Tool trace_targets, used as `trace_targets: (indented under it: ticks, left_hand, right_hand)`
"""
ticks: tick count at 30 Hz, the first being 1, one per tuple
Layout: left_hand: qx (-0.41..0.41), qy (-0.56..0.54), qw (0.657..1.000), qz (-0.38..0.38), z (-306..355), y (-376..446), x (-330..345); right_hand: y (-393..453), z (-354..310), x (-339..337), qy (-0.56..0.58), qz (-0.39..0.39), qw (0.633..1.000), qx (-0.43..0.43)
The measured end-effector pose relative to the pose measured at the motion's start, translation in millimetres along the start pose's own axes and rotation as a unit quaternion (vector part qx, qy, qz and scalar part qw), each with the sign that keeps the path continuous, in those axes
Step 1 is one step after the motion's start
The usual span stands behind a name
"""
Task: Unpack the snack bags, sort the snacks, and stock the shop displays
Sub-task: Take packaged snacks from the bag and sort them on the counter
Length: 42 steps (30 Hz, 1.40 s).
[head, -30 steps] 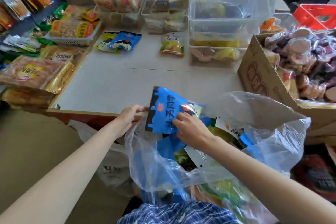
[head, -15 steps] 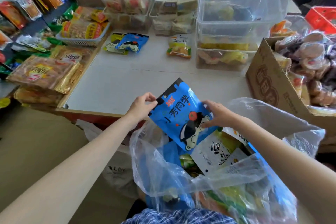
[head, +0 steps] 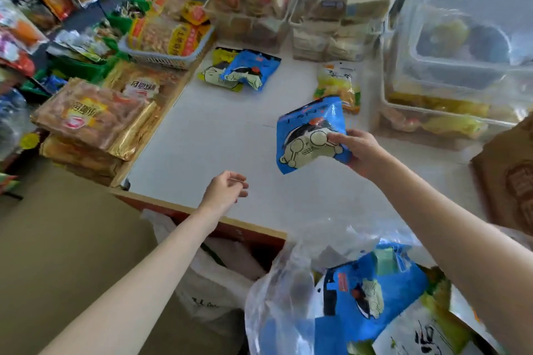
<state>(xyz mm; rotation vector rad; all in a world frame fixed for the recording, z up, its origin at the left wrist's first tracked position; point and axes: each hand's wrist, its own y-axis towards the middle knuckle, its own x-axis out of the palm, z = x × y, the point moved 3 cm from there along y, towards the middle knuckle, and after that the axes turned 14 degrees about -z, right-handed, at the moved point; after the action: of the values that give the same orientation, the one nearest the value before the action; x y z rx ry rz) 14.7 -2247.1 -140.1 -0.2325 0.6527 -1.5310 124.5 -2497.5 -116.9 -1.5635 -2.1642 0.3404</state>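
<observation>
My right hand grips a blue snack packet with a cartoon figure, held tilted above the white table. My left hand hovers over the table's near edge, fingers loosely curled, holding nothing. A clear plastic bag at the bottom right holds more blue packets and other snacks. On the table farther back lie a blue packet on a yellow one, and a separate yellow-green packet.
Clear plastic bins with snacks line the table's far side. A white basket and gold-wrapped packs sit on the left shelf. A cardboard box stands at the right. A white bag lies below the table edge.
My right hand lifted the blue packet out of the plastic bag and carried it forward over the table. My left hand let go of the packet and drew back.
</observation>
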Motion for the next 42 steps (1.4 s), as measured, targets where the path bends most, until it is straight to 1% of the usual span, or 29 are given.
trace_targets:
  ticks: [3, 6, 8, 9, 10, 11, 13, 14, 15, 16, 17, 19, 20, 21, 22, 23, 25, 26, 28, 30, 32, 33, 35, 36, 37, 39, 40, 41, 42]
  left_hand:
    - [0.006, 0.096, 0.995, -0.008, -13, 53, -25]
    - [-0.023, 0.224, 0.974, -0.035, -32, 98, -45]
    - [-0.040, 0.335, 0.940, -0.051, -42, 120, -56]
    - [-0.036, 0.397, 0.916, -0.048, -44, 127, -60]
    - [-0.028, 0.445, 0.894, -0.046, -46, 133, -63]
    - [-0.019, 0.471, 0.881, -0.046, -48, 139, -65]
    - [-0.009, 0.519, 0.853, -0.045, -52, 146, -65]
    - [0.017, 0.538, 0.842, -0.028, -55, 149, -63]
    - [0.044, 0.545, 0.837, -0.007, -56, 152, -61]
    - [0.060, 0.568, 0.821, -0.005, -57, 155, -58]
    - [0.066, 0.598, 0.799, 0.002, -63, 160, -55]
    - [0.067, 0.619, 0.782, 0.009, -62, 165, -49]
    - [0.056, 0.629, 0.775, -0.002, -57, 165, -47]
    - [0.047, 0.646, 0.761, -0.003, -50, 162, -45]
    - [0.035, 0.659, 0.751, -0.005, -45, 161, -42]
    - [0.028, 0.670, 0.742, -0.002, -45, 164, -39]
    - [0.008, 0.669, 0.744, -0.012, -39, 162, -38]
    - [-0.010, 0.666, 0.746, -0.022, -35, 158, -39]
    - [-0.051, 0.640, 0.765, -0.055, -27, 146, -39]
    - [-0.062, 0.607, 0.788, -0.074, -17, 124, -31]
    - [-0.027, 0.560, 0.824, -0.080, -6, 93, -14]
    - [0.004, 0.523, 0.848, -0.084, -1, 73, -3]
    - [0.063, 0.429, 0.896, -0.097, 6, 32, 19]
    - [0.084, 0.386, 0.912, -0.111, 8, 8, 32]
    - [0.100, 0.356, 0.920, -0.132, 9, -16, 44]
    - [0.116, 0.330, 0.921, -0.171, 4, -60, 68]
    - [0.118, 0.328, 0.919, -0.187, 1, -79, 77]
    - [0.116, 0.333, 0.914, -0.200, -3, -95, 84]
    - [0.114, 0.343, 0.908, -0.210, -8, -107, 90]
  right_hand:
    - [76, 2, 31, 0.094, 0.054, 0.994, 0.011]
    - [156, -6, 61, 0.149, 0.086, 0.985, -0.010]
    - [209, -16, 88, 0.192, 0.034, 0.980, -0.021]
    - [235, -21, 96, 0.208, 0.044, 0.976, -0.038]
    - [262, -23, 102, 0.206, 0.055, 0.976, -0.036]
    - [288, -27, 109, 0.176, 0.045, 0.983, -0.037]
    - [330, -36, 119, 0.080, 0.070, 0.993, -0.045]
    - [342, -43, 120, 0.000, 0.082, 0.996, -0.041]
    - [354, -48, 122, -0.051, 0.092, 0.994, -0.027]
    - [362, -52, 127, -0.054, 0.084, 0.995, -0.018]
    - [365, -57, 130, -0.033, 0.083, 0.996, 0.002]
    - [354, -62, 127, -0.018, 0.103, 0.994, 0.018]
    - [338, -62, 125, -0.038, 0.107, 0.993, 0.031]
    - [319, -59, 121, -0.105, 0.099, 0.989, 0.040]
    - [297, -57, 121, -0.137, 0.073, 0.987, 0.035]
    - [281, -54, 116, -0.138, 0.029, 0.989, 0.042]
    - [237, -44, 104, -0.136, 0.009, 0.989, 0.053]
    - [215, -39, 95, -0.096, 0.008, 0.993, 0.073]
    - [163, -32, 73, -0.085, -0.032, 0.991, 0.099]
    - [103, -26, 48, -0.109, -0.069, 0.985, 0.115]
    - [41, -18, 19, -0.154, -0.074, 0.977, 0.131]
    - [10, -15, 6, -0.182, -0.072, 0.972, 0.131]
    - [-49, -9, -14, -0.242, -0.082, 0.961, 0.105]
    - [-79, -4, -21, -0.277, -0.087, 0.953, 0.084]
    - [-110, 1, -28, -0.304, -0.091, 0.946, 0.064]
    - [-169, 19, -40, -0.337, -0.091, 0.937, 0.019]
    - [-193, 32, -44, -0.368, -0.094, 0.925, 0.001]
    - [-213, 48, -48, -0.429, -0.102, 0.898, 0.004]
    - [-227, 66, -53, -0.521, -0.111, 0.846, 0.026]
